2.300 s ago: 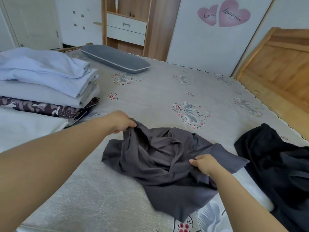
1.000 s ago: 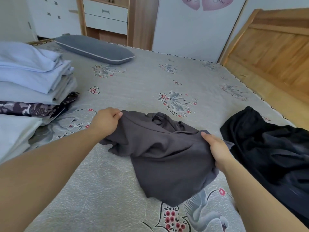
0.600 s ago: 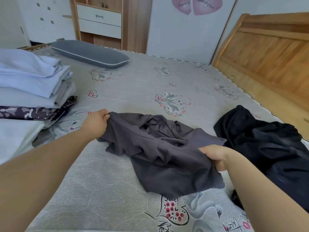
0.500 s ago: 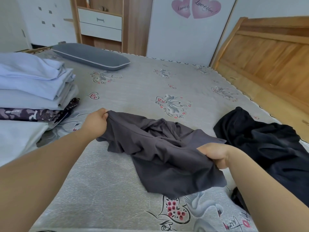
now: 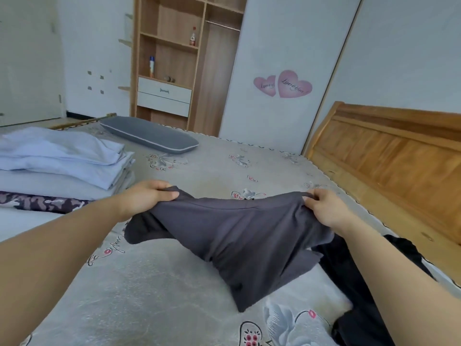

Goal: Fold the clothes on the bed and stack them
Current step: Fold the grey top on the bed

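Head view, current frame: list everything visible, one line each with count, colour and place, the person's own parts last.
Grey garment: 1, dark grey, held up over the bed, lower part draping onto it.
Black garment: 1, black, unfolded, right near side of the bed.
Folded stack: 1 pile, pale blue and grey layers over a camouflage piece, left of the bed.
Pillow: 1, grey, far end of the bed.
Bed: 1, grey floral cover.
Headboard: 1, wooden, right.
Shelf unit: 1, wood with white drawers, back wall.
Heart stickers: 2, pink, white panel.
Left hand: grips the garment's left end.
Right hand: pinches its right end.
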